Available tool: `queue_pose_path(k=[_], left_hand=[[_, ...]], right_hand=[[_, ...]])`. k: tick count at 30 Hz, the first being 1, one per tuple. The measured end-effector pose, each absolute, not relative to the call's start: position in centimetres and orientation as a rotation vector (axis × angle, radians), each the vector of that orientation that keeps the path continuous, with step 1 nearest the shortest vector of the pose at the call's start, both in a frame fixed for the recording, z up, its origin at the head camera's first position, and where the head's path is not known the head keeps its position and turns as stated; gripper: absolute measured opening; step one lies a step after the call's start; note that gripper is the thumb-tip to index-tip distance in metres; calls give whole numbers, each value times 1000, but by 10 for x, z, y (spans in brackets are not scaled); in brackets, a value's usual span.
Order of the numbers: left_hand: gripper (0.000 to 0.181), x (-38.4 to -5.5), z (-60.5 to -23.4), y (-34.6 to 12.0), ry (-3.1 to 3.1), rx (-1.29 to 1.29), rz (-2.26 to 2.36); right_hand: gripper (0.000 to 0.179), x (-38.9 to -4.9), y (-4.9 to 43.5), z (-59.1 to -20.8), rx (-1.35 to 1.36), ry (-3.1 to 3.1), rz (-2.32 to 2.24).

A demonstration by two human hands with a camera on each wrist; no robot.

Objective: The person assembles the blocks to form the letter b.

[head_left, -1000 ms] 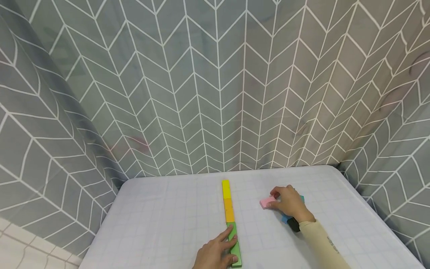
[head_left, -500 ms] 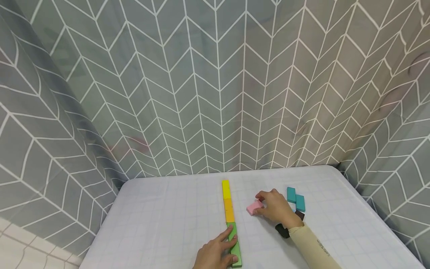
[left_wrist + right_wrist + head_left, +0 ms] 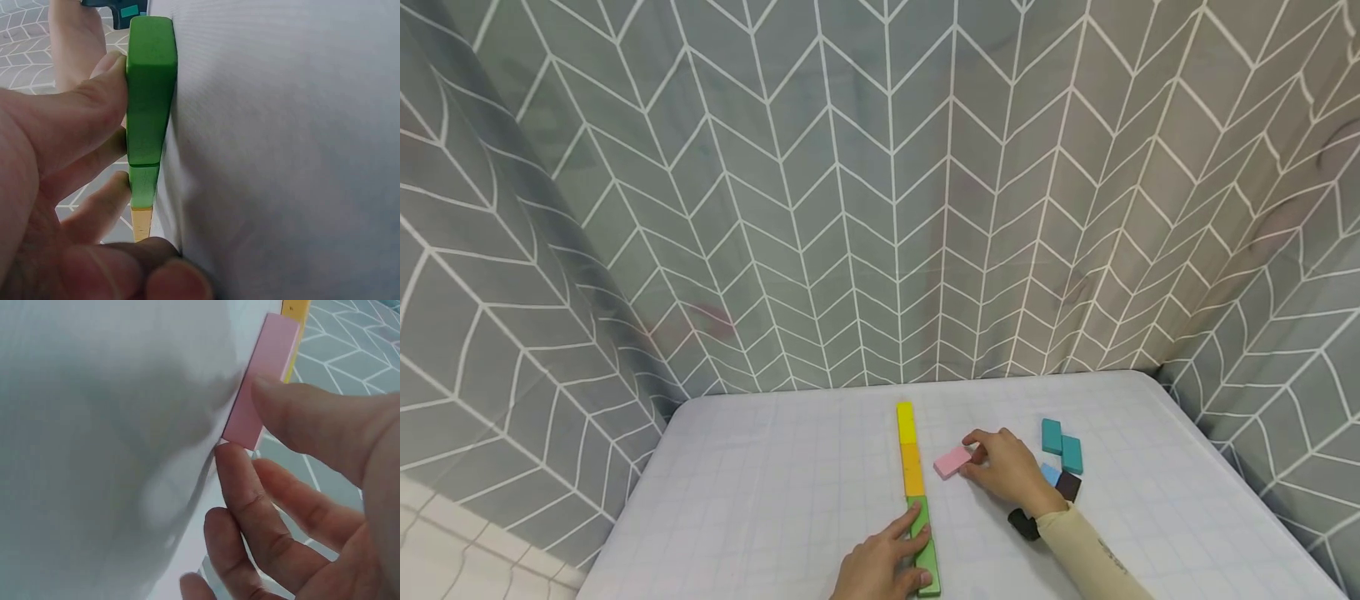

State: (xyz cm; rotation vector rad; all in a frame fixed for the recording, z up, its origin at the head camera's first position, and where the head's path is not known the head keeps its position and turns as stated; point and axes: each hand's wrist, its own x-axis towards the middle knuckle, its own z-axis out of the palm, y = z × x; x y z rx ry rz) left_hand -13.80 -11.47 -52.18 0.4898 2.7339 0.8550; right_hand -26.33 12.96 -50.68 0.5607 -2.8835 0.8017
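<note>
Nearest you, your left grip [image 3: 880, 567] is relaxed, its fingers spread and their tips resting on the row without pinching it. Your thumb lies on the near green block [image 3: 930, 560], and your forefinger touches the far green block [image 3: 918, 521], which meets it end to end.

To the right, a black block [image 3: 1022, 524] lies partly behind your right wrist, with a dark brown block [image 3: 1068, 487] a little farther off.

Your right grip [image 3: 1006, 473] pinches one end of the pink block [image 3: 952, 462], thumb against fingers. That block sits on a slant between this grip and the row, apart from the orange block [image 3: 912, 471] (whether it touches the surface [image 3: 760, 492] you can't tell).

A light blue block [image 3: 1050, 473], partly hidden, is just beyond your right wrist. Past it, two teal blocks [image 3: 1072, 456] stand side by side, staggered. The yellow block [image 3: 906, 423] tops the row, joined to the orange one, and behind everything hangs a grey patterned curtain [image 3: 850, 183].
</note>
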Motion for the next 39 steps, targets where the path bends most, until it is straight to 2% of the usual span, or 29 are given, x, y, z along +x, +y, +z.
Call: queue_pose_path(k=[4,32,39], left_hand=[[59,-138,-521,-115,2739,491,858],[57,-138,-523,-114,2726,474,850],[57,-139,-523,-114,2707,464,863]], right_hand=[[36,-261,124,-507,579,-2868,800],[30,-258,118,-510,708,-2855,777],[33,-266,132,-504,618,-2881,830]])
